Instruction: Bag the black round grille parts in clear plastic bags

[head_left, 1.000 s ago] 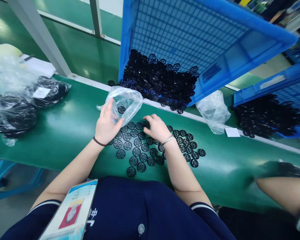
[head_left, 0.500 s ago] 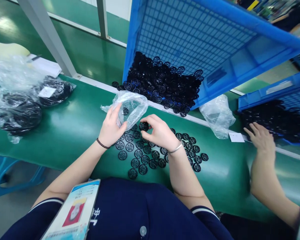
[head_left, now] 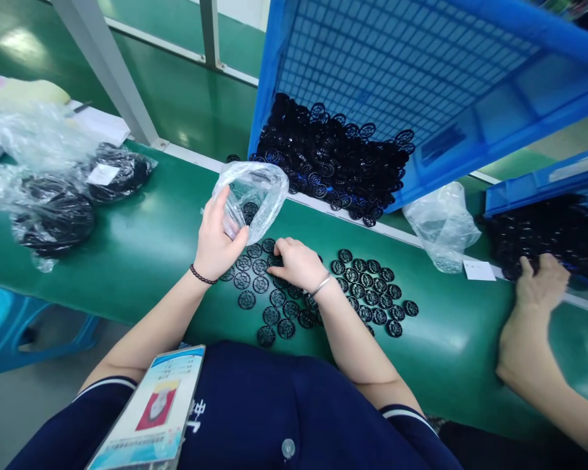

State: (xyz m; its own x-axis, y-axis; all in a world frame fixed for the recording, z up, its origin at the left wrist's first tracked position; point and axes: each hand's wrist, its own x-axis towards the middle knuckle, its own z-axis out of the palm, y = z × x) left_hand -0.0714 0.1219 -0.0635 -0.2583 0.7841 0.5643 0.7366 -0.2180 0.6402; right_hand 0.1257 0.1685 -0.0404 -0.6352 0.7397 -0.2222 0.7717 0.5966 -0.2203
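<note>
My left hand is closed on the near side of a clear plastic bag, whose mouth gapes toward me. A black round part with spokes shows inside the bag. To the right and lower, my right hand reaches down among black spoked discs spread over the green table. Its thumb and fingertips are at one of the discs, partly covered by the hand; whether they grip it cannot be made out.
Beyond the bag a tilted blue crate spills a heap of black discs. Filled bags lie at left. A crumpled clear bag and a white card lie at right. Another person's hand is at a second blue crate.
My right hand has moved from beside the bag's mouth down to the loose discs; the disc it held is no longer seen in its fingers. The bag's mouth has opened rounder.
</note>
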